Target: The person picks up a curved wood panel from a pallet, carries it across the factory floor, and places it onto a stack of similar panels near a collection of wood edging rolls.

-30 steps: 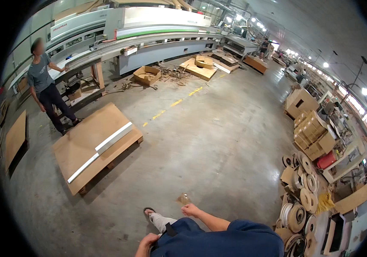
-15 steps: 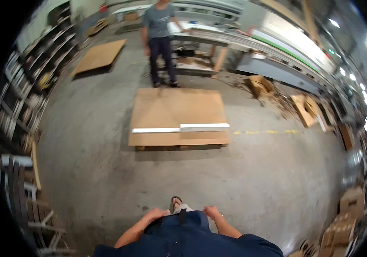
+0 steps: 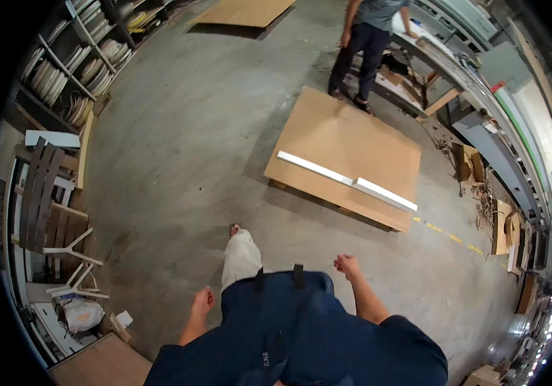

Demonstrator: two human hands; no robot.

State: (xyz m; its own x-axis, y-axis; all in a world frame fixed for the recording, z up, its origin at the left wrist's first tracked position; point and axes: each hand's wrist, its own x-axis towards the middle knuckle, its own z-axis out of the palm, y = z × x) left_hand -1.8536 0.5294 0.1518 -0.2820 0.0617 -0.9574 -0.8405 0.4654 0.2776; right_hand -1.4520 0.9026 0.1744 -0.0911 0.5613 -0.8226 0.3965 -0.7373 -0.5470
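My left hand [image 3: 204, 300] hangs beside my body with its fingers loosely curled and nothing visible in it. Out over the concrete floor on the other side, my right hand [image 3: 346, 265] is also curled, with no object showing. Neither hand touches anything. Closest ahead of my right hand is a low stack topped with a brown board [image 3: 346, 132], standing on a pallet. Two long white strips lie end to end along the board's near side: a thin strip [image 3: 314, 168] and a thicker strip [image 3: 385, 194].
A person [image 3: 366, 48] stands behind the board, one hand on a long machine table [image 3: 437, 55]. Shelves with coiled edging [image 3: 47, 80] line the left, near slatted wooden pieces [image 3: 41, 193] and a white bag [image 3: 83, 314]. Another brown board [image 3: 243, 11] lies far off. Cardboard boxes [image 3: 469, 163] sit at right.
My view has turned left, so the board and the person sit farther right. My hands have moved apart, away from my waist. My leg has stepped forward.
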